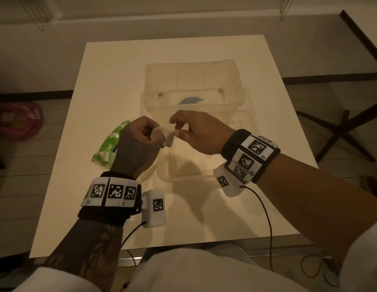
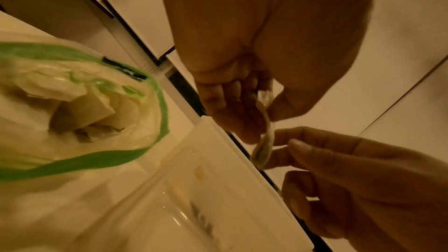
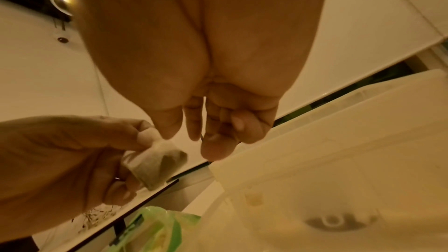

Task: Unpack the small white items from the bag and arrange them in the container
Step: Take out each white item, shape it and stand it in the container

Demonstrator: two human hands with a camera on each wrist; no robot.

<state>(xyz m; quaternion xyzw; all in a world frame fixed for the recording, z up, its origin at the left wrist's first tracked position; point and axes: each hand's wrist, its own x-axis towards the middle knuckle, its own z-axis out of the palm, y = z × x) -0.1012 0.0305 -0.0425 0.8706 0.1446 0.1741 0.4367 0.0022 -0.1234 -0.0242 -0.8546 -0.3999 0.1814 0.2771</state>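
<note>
White square table (image 1: 111, 66), dim room. Clear plastic container (image 1: 236, 85), open, well ahead. Green-and-white bag (image 1: 108, 144), beside left hand (image 1: 135, 148). Left fingers pinch one white sachet (image 1: 165, 137), held above the table; right hand (image 1: 201, 133), fingers loosely curled, just beside it. Sachet probably light, soft, tearable; pinch by its edge.

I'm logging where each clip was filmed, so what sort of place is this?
Probably a plain indoor room, perhaps a home or office, not a kitchen or workshop. A bare white table stands on a pale tiled floor, a second dark-legged table stands nearby, and a pink bag lies on the floor.
</note>
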